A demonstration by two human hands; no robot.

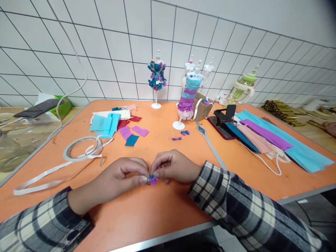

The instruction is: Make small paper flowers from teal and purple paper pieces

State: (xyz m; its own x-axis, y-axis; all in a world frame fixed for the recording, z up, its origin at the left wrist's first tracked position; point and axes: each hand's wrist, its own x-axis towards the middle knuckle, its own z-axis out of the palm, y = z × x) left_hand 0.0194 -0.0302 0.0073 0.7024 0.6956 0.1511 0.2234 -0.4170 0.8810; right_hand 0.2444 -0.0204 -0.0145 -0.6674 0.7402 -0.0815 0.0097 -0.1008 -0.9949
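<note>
Between my two hands is a small crumpled piece of purple and teal crepe paper (153,180), just above the orange table (126,217). My left hand (131,174) pinches its left side between thumb and forefinger. From the right, my right hand (172,166) pinches the same piece, fingers curled and fingertips close to the left ones. Beyond the hands lie a small twisted purple strip (176,138) and a teal and purple paper bow (185,132). Flat purple paper pieces (140,131) and a teal piece (131,140) rest behind my left hand.
White tape roll (68,151) with loose ribbon lies left. Light blue paper (105,123) sits behind it. Small dress forms stand at the back, one in teal flowers (156,75), one in blue and purple (189,92). A phone (222,128), coloured paper strips (286,140) and a bottle (242,89) are right.
</note>
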